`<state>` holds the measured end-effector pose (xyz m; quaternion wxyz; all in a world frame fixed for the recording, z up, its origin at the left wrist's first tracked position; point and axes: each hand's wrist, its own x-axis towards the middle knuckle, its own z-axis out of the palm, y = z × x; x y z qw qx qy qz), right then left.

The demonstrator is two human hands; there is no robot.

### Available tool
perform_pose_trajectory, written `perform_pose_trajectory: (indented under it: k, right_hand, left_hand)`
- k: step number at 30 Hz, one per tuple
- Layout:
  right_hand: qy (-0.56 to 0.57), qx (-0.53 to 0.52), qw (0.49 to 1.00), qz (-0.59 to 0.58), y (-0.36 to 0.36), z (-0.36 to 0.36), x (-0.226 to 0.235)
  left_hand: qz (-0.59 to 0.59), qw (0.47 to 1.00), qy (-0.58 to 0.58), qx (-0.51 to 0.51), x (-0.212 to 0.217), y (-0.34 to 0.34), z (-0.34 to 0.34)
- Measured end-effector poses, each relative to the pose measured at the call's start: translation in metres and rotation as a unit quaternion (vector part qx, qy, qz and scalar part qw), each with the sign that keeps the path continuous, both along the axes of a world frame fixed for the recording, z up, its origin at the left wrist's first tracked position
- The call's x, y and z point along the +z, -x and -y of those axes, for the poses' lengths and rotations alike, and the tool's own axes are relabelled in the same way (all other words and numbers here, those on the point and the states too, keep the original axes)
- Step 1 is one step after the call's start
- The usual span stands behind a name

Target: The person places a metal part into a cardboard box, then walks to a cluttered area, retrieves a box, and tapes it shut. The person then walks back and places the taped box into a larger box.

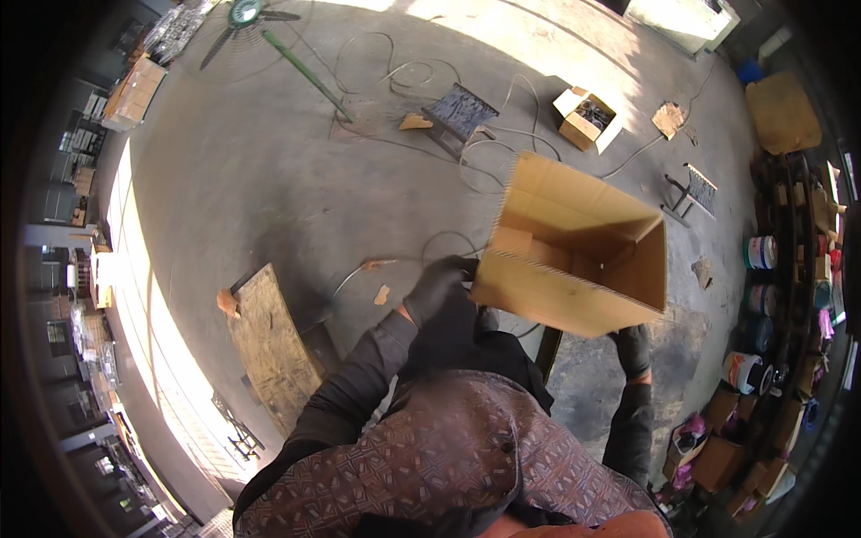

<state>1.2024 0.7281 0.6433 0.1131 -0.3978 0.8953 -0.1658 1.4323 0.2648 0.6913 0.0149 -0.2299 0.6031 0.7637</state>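
An open-topped cardboard box [565, 303] is held up in front of my body, tilted so that its bare inside shows. My left hand [440, 285], in a dark glove, grips the box at its near left corner. At the near right corner my right hand [632, 350], gloved as well, has its fingers under the bottom edge, partly hidden by the cardboard. A small pale spot shows on the inner wall; I cannot make out what it is.
A worn wooden board [269, 345] lies to the left. Ahead stand a low woven stool [459, 112], a second stool [698, 190], an open box of dark parts [587, 121] and a green-legged fan [305, 72]. Cables [529, 108] cross the floor. Loaded shelves [798, 224] line the right.
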Motion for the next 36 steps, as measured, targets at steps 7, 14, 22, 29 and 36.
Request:
perform_pose_trajectory:
  k: [7, 14, 22, 29, 36]
  right_hand:
    - [0.274, -0.178, 0.819, 0.472, 0.108, 0.124, 0.025]
    - [-0.187, -0.1, 0.975, -0.059, 0.141, 0.198, -0.002]
    - [0.14, -0.54, 0.74, 0.375, 0.146, 0.253, 0.049]
    - [0.22, -0.611, 0.698, 0.302, 0.133, 0.264, 0.012]
    - [0.249, -0.602, 0.705, 0.283, 0.207, 0.316, -0.005]
  left_hand:
    - [0.089, 0.943, -0.316, 0.052, -0.056, 0.13, 0.117]
    - [0.057, 0.986, -0.087, -0.134, -0.138, 0.245, 0.217]
    - [0.127, 0.941, -0.147, -0.275, -0.124, 0.343, 0.24]
    - [0.111, 0.944, -0.007, -0.311, -0.094, 0.423, 0.256]
    - [0.08, 0.933, 0.239, -0.255, -0.085, 0.473, 0.272]
